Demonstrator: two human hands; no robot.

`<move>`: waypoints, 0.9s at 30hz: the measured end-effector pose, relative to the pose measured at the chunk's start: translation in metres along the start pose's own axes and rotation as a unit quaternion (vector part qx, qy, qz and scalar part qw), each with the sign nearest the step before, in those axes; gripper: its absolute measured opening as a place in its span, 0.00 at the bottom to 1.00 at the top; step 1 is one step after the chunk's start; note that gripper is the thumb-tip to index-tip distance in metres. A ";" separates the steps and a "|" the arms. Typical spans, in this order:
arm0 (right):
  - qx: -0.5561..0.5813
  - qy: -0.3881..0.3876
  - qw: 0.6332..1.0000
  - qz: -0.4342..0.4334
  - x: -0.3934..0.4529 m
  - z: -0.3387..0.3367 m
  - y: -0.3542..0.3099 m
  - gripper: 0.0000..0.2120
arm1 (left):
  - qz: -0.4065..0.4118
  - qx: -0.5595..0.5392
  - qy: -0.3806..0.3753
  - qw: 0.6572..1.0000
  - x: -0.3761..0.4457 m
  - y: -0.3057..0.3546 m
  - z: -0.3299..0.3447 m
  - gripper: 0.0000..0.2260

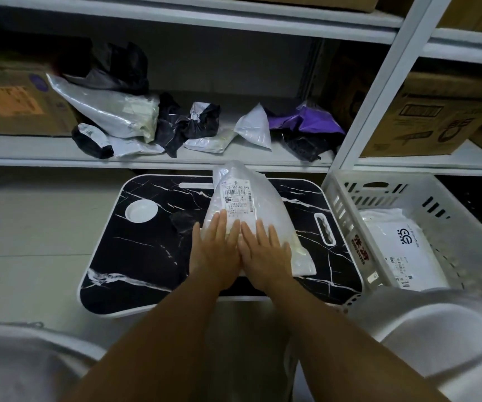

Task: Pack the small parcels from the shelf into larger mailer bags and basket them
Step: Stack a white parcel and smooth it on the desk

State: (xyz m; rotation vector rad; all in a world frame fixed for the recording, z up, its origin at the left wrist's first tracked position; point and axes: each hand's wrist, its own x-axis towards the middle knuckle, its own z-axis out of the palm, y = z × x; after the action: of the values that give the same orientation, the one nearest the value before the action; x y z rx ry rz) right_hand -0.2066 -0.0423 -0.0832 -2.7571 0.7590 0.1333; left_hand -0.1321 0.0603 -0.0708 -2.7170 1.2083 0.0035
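Both my hands lie flat, side by side and touching, fingers straight: my left hand (218,248) and my right hand (264,252) press down on the near end of a translucent white mailer bag (251,210). Its printed label (238,200) faces up, and the bag lies on the black marble-patterned lap table (135,256), its far end reaching the table's back edge. To my right a white plastic basket (347,207) holds a packed white mailer (402,248). On the shelf (31,149) beyond the table lie small parcels (187,126) in black, white, grey and purple wrapping, between cardboard boxes (13,97).
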 end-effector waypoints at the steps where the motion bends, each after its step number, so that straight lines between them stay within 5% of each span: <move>1: -0.006 -0.029 0.999 0.012 -0.002 0.011 0.006 0.26 | 0.005 0.010 -0.010 1.000 0.001 0.000 0.005 0.31; 9: -0.063 -0.005 0.997 0.039 0.000 0.024 0.007 0.22 | 0.023 0.024 -0.074 0.997 0.014 0.001 0.012 0.26; 14: -0.084 0.108 0.990 0.042 0.031 -0.010 -0.010 0.12 | -0.004 -0.048 0.063 0.997 0.032 0.000 -0.016 0.10; 17: -0.034 0.226 0.973 0.020 0.057 -0.026 -0.012 0.13 | -0.089 -0.088 0.116 0.985 0.045 0.000 -0.016 0.17; 22: -0.033 -0.012 0.999 -0.022 0.070 -0.013 0.005 0.25 | -0.071 -0.082 -0.031 0.994 0.047 0.005 0.008 0.31; 27: -0.004 -0.074 0.997 0.022 0.066 0.007 0.017 0.26 | -0.030 -0.021 -0.076 0.996 0.046 0.005 0.016 0.29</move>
State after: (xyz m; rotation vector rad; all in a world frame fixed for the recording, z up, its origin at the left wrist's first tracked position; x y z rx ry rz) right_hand -0.1583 -0.0862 -0.1050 -2.7021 0.7793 0.3465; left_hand -0.1039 0.0254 -0.0911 -2.7298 1.0950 0.2266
